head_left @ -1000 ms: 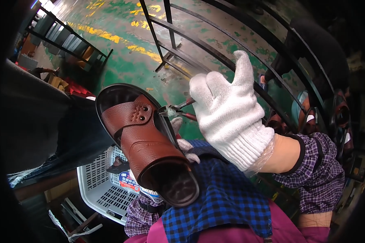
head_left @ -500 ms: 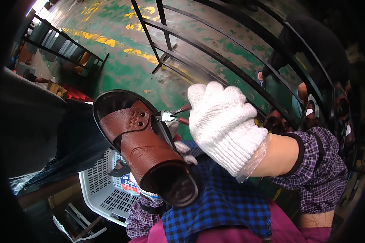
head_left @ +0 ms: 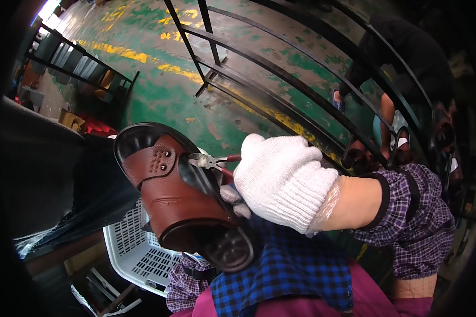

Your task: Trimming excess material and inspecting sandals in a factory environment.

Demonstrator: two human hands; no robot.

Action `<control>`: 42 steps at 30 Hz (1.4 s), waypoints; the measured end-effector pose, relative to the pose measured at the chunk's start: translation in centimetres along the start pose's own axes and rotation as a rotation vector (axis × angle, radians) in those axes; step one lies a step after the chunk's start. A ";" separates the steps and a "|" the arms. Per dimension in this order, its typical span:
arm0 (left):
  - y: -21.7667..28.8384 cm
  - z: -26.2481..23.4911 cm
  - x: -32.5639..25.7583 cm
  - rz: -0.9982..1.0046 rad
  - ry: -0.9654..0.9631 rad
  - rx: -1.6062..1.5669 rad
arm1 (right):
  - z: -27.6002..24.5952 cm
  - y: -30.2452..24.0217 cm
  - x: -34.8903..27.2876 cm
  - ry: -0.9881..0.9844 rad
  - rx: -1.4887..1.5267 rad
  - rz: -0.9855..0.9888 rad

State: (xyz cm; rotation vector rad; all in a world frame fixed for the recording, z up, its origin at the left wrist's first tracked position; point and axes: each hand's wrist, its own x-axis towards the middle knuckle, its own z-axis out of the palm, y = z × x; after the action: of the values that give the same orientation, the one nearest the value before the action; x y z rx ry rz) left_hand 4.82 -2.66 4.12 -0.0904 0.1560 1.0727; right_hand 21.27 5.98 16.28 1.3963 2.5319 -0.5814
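A brown leather sandal (head_left: 177, 203) with a black sole and two dark studs on its strap is tilted in front of me, toe toward the upper left. My left hand (head_left: 234, 198), in a grey-white glove, supports it from beneath; only fingertips show at the sole's right edge, the rest hidden. In a white knit glove, my right hand (head_left: 285, 171) is closed around the red handles of diagonal cutting pliers (head_left: 210, 161). Their metal jaws are at the sole's right edge, beside the studded strap. I cannot tell what lies between the jaws.
A light-blue plastic basket (head_left: 135, 259) stands below the sandal at left. Black metal rack bars (head_left: 280, 87) slant across the upper right, with more brown sandals (head_left: 362, 154) on them. Beyond bends a person in dark clothes (head_left: 418, 68). Dark fabric (head_left: 47, 164) hangs at left.
The pliers and my right hand have moved left and slightly down. The sandal has shifted a little left and tilted, showing more of its insole at the heel.
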 end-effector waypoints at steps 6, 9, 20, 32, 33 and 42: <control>-0.9 0.1 0.5 -0.006 -0.128 -0.035 | 1.1 -1.3 -1.6 0.322 0.015 0.011; 0.8 0.1 -2.0 -0.002 -0.199 -0.045 | 1.6 -1.6 -2.0 0.176 -0.028 -0.108; 2.6 1.5 1.4 0.025 -0.441 -0.084 | 0.6 2.8 -0.2 0.487 -0.134 -0.237; 2.7 -3.3 0.1 0.296 -0.415 0.082 | 0.5 2.8 -1.2 -0.272 0.816 -0.101; 2.0 -0.8 0.3 0.345 -0.191 0.201 | 1.0 2.7 -1.4 -0.313 0.854 -0.023; 1.4 3.8 -1.2 0.329 0.358 0.584 | 7.9 -0.2 0.6 -0.149 1.669 0.103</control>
State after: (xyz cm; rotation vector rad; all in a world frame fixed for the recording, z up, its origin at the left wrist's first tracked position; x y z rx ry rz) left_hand 3.35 -2.43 8.09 0.2808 0.8225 1.2921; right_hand 20.59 3.04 9.00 1.5121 1.4610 -2.9016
